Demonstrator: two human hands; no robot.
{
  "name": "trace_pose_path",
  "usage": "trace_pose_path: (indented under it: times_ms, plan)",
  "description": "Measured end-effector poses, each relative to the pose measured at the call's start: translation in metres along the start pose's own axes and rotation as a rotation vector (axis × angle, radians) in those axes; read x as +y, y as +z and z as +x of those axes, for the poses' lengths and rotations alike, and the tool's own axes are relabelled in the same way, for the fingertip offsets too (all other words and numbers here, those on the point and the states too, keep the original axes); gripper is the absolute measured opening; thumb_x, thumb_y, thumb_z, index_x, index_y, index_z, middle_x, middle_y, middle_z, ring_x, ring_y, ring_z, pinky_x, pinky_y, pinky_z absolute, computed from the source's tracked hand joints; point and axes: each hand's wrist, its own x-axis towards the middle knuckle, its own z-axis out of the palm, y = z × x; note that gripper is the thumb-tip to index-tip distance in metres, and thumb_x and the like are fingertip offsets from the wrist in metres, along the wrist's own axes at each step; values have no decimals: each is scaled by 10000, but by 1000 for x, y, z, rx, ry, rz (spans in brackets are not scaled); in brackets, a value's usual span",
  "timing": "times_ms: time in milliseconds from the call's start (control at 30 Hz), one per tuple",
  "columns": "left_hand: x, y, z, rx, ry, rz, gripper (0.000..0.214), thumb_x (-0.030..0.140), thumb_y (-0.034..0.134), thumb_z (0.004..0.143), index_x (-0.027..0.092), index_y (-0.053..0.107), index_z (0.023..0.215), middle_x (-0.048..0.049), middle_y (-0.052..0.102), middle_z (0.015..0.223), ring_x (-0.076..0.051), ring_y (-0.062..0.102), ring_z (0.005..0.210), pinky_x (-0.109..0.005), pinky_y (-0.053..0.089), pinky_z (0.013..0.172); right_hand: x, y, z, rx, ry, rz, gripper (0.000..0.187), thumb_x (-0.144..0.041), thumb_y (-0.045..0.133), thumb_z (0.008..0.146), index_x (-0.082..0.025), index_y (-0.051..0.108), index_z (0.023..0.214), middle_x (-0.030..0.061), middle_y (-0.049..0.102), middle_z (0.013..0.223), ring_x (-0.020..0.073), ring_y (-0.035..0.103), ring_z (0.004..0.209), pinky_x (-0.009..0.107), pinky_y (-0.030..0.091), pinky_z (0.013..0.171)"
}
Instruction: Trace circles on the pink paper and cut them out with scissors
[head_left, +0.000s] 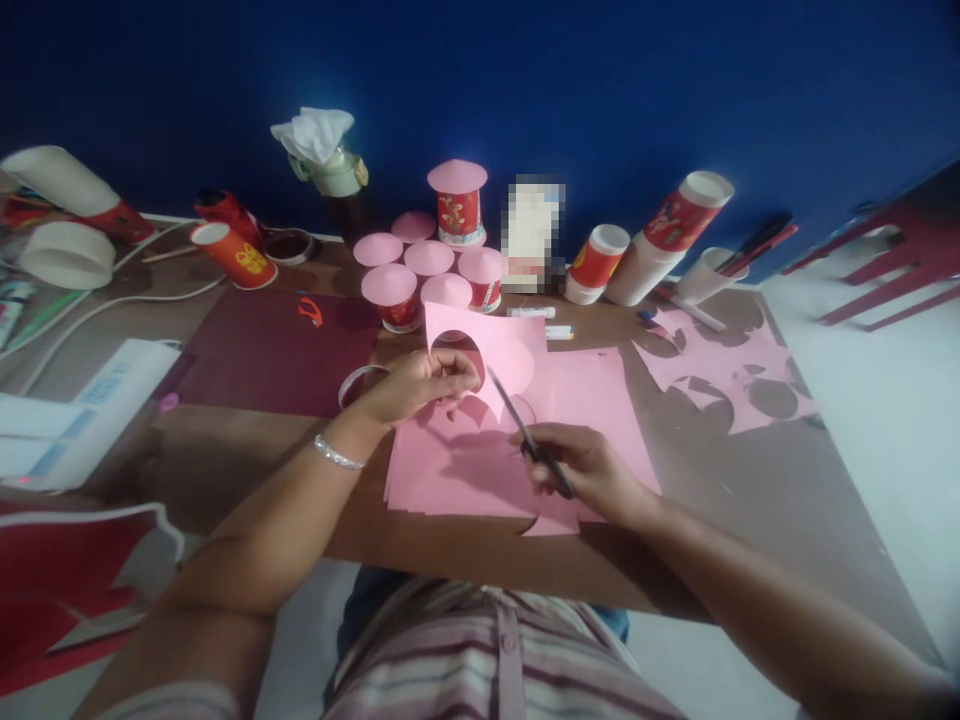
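Observation:
Pinched in the fingers of my left hand (pixel 444 382) is a pink paper sheet (pixel 525 345) with a round hole cut in it, held up off the table. My right hand (pixel 585 468) grips a pair of scissors (pixel 546 462) by dark handles. Their blades point up and left, close to the lower edge of the raised sheet; I cannot tell whether they touch it. Below both hands lies a stack of pink paper (pixel 600 420). A small pink offcut (pixel 556 520) sticks out at its front edge.
Red paper cups with pink cone tops (pixel 390 295) stand behind the stack. Stacked cups (pixel 667 240) and a pen cup (pixel 712 275) are at back right, with cut pink scraps (pixel 724 365) nearer. A dark red mat (pixel 277 355) and an orange cutter (pixel 310 311) lie left.

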Motion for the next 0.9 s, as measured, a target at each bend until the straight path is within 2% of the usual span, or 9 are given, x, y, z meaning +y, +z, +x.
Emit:
trace_pose_path:
  times_ms: [167, 267, 367, 467, 600, 667, 733, 800, 900]
  plan:
    - [4, 4, 0, -66, 0, -11, 324, 411, 874, 820, 147, 687, 840, 31, 580, 597, -50, 483, 446, -164, 359, 393, -19, -26, 0, 237, -259, -323, 449, -408, 830, 858, -206, 747, 1250, 106, 780, 1053, 224, 737, 915, 355, 627, 772]
    - [6, 9, 0, -71, 28, -99, 352, 403, 916, 765, 136, 692, 815, 16, 614, 638, -42, 469, 455, -174, 378, 421, -29, -44, 18, 339, -386, -586, 385, -354, 756, 911, -202, 742, 1264, 122, 777, 1123, 245, 726, 991, 368, 632, 779]
    - [8, 13, 1, -71, 91, -173, 374, 401, 945, 720, 126, 700, 789, 3, 620, 657, -60, 501, 532, -192, 435, 507, -39, -55, 46, 316, -484, -695, 386, -291, 712, 925, -174, 728, 1293, 120, 775, 1139, 234, 725, 951, 366, 637, 764]
    - [10, 14, 2, -64, 226, -236, 383, 404, 943, 727, 126, 681, 729, 12, 569, 628, -68, 503, 599, -199, 471, 608, -49, -57, 71, 262, -563, -718, 392, -252, 688, 927, -190, 716, 1313, 109, 765, 1236, 230, 734, 983, 354, 639, 778]
    - [16, 14, 2, 12, 331, -395, 320, 344, 929, 752, 150, 675, 769, 41, 491, 611, -73, 476, 606, -219, 530, 672, -48, -48, 78, 167, -572, -704, 413, -232, 684, 929, -198, 660, 1339, 111, 722, 1321, 221, 714, 1046, 334, 638, 802]
    - [21, 15, 0, 61, 342, -479, 325, 315, 938, 736, 165, 651, 768, 58, 463, 615, -76, 472, 605, -326, 617, 818, -40, -41, 75, 156, -606, -707, 413, -270, 755, 895, -216, 644, 1289, 100, 721, 1267, 215, 702, 993, 342, 636, 786]
    - [26, 17, -2, 83, 328, -540, 360, 302, 936, 731, 174, 600, 725, 72, 424, 610, -71, 451, 586, -437, 637, 933, -28, -33, 72, 194, -682, -709, 362, -265, 766, 886, -226, 629, 1219, 90, 725, 1155, 229, 685, 1002, 359, 629, 789]
    - [30, 20, -3, 94, 303, -579, 382, 291, 929, 732, 179, 565, 697, 77, 400, 606, -65, 429, 563, -460, 651, 933, -18, -27, 74, 300, -740, -702, 272, -207, 717, 898, -233, 615, 1149, 72, 722, 1073, 208, 674, 933, 344, 612, 748]
    - [32, 23, -3, 115, 271, -617, 310, 264, 881, 789, 182, 588, 732, 80, 416, 609, -58, 438, 541, -448, 666, 906, -12, -22, 81, 406, -710, -653, 210, -142, 660, 878, -236, 599, 1055, -2, 685, 856, 153, 642, 737, 293, 576, 660]
